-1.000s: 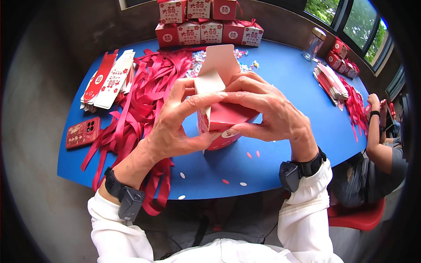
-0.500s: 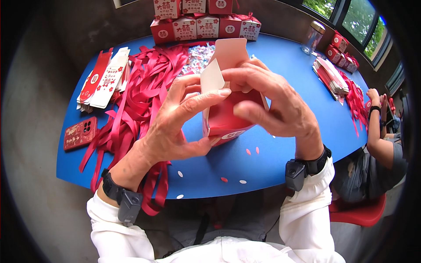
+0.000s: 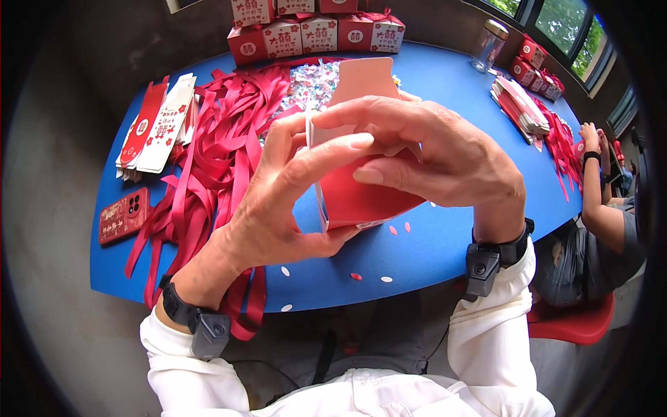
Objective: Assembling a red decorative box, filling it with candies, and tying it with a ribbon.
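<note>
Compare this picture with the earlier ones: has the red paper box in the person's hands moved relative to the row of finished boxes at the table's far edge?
Yes. The red paper box has risen toward the camera, its top flap now reaching nearer the row of finished boxes.

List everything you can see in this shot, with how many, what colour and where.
box: one, red, half folded, held in both hands above the table
table: one, blue, under everything
ribbons: a loose heap, red, on the table's left half
flat cards: a stack, red and white, far left
phone: one, red case, left edge of the table
finished boxes: at least five, red and white, far edge
sweets: a pile, mixed colours, behind the held box
jar: one, clear with a metal lid, far right
second card stack: one, red and white, right side
paper dots: several, red and white, near edge
other person: one, seated at right
wristbands: two, black, one on each wrist
left hand: grips the box
right hand: grips the box
</note>
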{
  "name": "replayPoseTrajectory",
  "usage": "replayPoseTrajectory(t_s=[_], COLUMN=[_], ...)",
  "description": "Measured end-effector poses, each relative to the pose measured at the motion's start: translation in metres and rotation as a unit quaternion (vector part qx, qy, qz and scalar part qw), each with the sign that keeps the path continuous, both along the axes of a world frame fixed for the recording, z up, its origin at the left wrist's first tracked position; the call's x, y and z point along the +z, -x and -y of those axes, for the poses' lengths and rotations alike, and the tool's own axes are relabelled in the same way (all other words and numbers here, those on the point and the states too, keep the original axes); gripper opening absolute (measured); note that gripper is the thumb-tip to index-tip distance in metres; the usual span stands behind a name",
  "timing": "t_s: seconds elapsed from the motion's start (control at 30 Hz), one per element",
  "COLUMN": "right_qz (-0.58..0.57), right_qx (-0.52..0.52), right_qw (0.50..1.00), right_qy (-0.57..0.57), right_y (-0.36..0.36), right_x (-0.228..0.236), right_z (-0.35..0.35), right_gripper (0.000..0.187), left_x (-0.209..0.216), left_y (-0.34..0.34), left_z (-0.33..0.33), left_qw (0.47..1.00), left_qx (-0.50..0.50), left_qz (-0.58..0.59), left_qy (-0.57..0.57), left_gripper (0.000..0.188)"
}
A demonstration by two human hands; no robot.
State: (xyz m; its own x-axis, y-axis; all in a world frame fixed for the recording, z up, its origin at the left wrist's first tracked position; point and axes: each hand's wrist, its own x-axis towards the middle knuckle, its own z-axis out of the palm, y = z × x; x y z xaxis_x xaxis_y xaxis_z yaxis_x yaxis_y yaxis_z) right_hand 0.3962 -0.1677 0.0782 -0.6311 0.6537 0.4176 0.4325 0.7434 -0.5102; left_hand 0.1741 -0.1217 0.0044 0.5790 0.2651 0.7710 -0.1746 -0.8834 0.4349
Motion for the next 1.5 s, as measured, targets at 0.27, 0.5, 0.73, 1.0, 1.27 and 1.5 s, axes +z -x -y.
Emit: replayPoseTrajectory(t_s=[0.27,0.5,0.73,1.0,1.27,1.5], right_qz=[-0.047,-0.069,0.100,0.129,0.166,0.121], right_qx=[0.015,-0.025,-0.021,-0.042,-0.043,-0.049], right_qw=[0.999,0.992,0.989,0.981,0.974,0.979], right_qy=[0.019,-0.099,-0.106,-0.138,-0.150,-0.157], right_y=[-0.006,0.006,-0.002,0.001,-0.001,0.004], right_x=[-0.008,-0.017,-0.004,-0.013,-0.018,-0.019], right_z=[-0.009,-0.009,0.005,0.010,0.011,0.014], right_gripper=[0.037,0.028,0.057,0.032,0.030,0.020], left_x=[0.013,-0.001,-0.005,-0.006,0.000,0.002], left_y=[0.004,0.001,0.006,0.008,0.006,0.009], left_z=[0.003,0.000,0.000,0.000,-0.001,-0.004], left_qw=[0.996,0.999,0.996,0.996,0.997,0.998], left_qx=[0.046,0.018,0.033,0.061,0.061,0.036], left_qz=[-0.057,-0.023,-0.034,-0.030,-0.034,-0.040], left_qy=[-0.052,0.045,0.077,0.065,0.045,0.027], left_gripper=[0.091,0.082,0.068,0.056,0.059,0.070])
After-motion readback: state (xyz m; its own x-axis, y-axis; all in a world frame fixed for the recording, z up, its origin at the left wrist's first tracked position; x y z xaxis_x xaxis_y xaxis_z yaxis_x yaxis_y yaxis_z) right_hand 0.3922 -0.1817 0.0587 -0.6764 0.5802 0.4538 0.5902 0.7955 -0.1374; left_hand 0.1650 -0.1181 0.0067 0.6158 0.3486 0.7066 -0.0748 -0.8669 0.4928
